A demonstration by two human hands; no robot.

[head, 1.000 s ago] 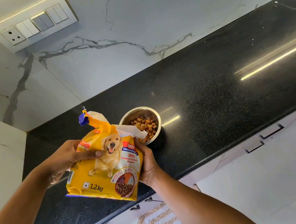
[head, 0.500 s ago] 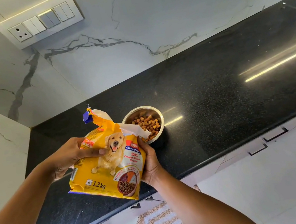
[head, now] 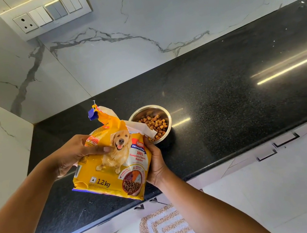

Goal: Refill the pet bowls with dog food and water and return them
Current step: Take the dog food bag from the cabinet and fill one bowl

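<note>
Head camera looks down on a black speckled counter (head: 227,104) that runs along a white marble wall (head: 136,38) with grey veins. A yellow bag of dog food (head: 111,163), printed with a golden puppy and "1.2 kg", is held in the air above the counter's front edge, tilted so that its torn top leans toward a steel bowl (head: 167,114). The left hand (head: 74,155) grips the bag's upper left side, its thumb lying flat across the front just beside the puppy's face; its fingers are curled behind the bag and mostly hidden. The right hand (head: 156,162) clasps the bag's right edge from below and behind, palm against the side and thumb up near the torn opening; the rest of its fingers are out of sight. A white inner flap of the torn mouth overlaps the bowl's near left rim in this view; whether it touches the rim I cannot tell. A blue tab (head: 92,114) sticks up from the twisted yellow strip at the bag's top corner. The bowl stands upright on the counter, just beyond the right hand and near the front edge, and brown kibble (head: 156,125) covers its bottom. A white switch panel (head: 46,14) with a socket is set in the wall at upper left. Bright streaks of light (head: 291,66) reflect on the counter to the right. Below the counter are white cabinet fronts with dark handles (head: 285,139), and a patterned beige mat (head: 166,231) lies on the floor.
</note>
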